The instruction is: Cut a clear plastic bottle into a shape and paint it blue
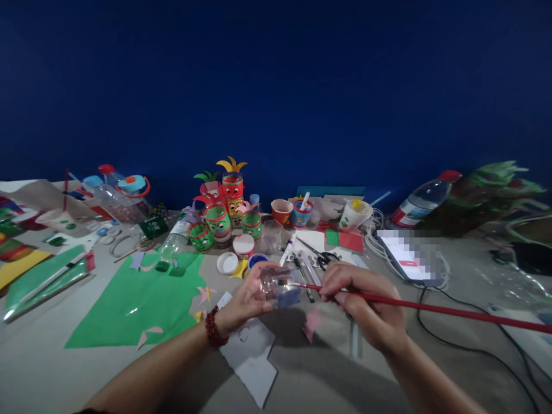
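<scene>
My left hand [253,293] is closed round a clear plastic bottle piece [272,283], turned sideways with its blue-tinted edge to the right. In my right hand [366,302] is a long red paintbrush [426,309], pinched near its ferrule. Its bristle tip points left and overlaps the bottle piece; whether it touches the inner wall I cannot tell. Just beyond my left hand stand an open pot of blue paint [257,260] and a white lid [227,263]. Beneath my left wrist lies a cut white paper [254,356] with a drawn mark.
Green paper [142,310] with scraps covers the left table. Decorated bottle cups [218,218] stand at the back, beside paper cups [282,211]. Scissors [324,259] and pens lie beyond my right hand. A phone [403,256], cables and a tilted bottle [425,198] are at the right.
</scene>
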### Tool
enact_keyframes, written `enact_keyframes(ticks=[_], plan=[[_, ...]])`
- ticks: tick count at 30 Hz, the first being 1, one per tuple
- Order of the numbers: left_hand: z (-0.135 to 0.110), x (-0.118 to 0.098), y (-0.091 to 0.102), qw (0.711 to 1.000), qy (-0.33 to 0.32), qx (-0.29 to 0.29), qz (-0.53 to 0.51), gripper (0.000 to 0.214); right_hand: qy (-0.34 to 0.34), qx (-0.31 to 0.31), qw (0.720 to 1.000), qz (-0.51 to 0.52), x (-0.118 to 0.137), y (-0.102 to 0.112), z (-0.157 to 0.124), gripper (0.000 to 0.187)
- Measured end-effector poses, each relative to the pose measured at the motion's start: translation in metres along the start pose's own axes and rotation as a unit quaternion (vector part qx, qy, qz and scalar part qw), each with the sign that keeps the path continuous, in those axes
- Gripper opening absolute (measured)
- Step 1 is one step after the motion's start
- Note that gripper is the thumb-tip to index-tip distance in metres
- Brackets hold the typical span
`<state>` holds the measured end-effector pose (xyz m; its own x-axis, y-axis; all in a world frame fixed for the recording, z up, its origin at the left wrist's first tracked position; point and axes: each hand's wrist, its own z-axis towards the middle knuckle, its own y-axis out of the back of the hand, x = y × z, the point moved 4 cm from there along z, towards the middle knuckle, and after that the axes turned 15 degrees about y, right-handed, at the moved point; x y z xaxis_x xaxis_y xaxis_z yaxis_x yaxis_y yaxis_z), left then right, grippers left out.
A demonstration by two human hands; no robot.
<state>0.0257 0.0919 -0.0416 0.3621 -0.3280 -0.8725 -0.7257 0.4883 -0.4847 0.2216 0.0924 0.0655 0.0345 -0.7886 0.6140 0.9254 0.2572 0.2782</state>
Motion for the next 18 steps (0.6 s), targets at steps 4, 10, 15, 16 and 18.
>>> enact_keyframes(ticks=[4,10,15,16,18], plan=[[0.0002,0.0002,-0.0007,1.000,0.006,0.006,-0.002,0.067,-0.011,0.012,1.000,-0.009,-0.0015,-0.0003,-0.0010,0.020],[0.0006,0.0012,0.0004,1.000,0.001,0.007,0.002,0.067,-0.010,-0.002,1.000,-0.003,-0.0010,0.0013,-0.0034,0.021],[0.0002,0.0012,-0.0003,1.000,0.000,0.003,0.002,0.067,-0.017,0.016,1.000,-0.007,-0.0019,0.0000,-0.0034,0.020],[0.0003,0.0011,-0.0005,1.000,-0.001,0.003,-0.001,0.067,-0.012,0.022,1.000,-0.007,-0.0014,0.0000,-0.0035,0.020],[0.0005,0.0011,-0.0006,1.000,-0.001,0.005,-0.005,0.068,-0.005,0.021,1.000,-0.005,-0.0005,0.0006,-0.0036,0.021]])
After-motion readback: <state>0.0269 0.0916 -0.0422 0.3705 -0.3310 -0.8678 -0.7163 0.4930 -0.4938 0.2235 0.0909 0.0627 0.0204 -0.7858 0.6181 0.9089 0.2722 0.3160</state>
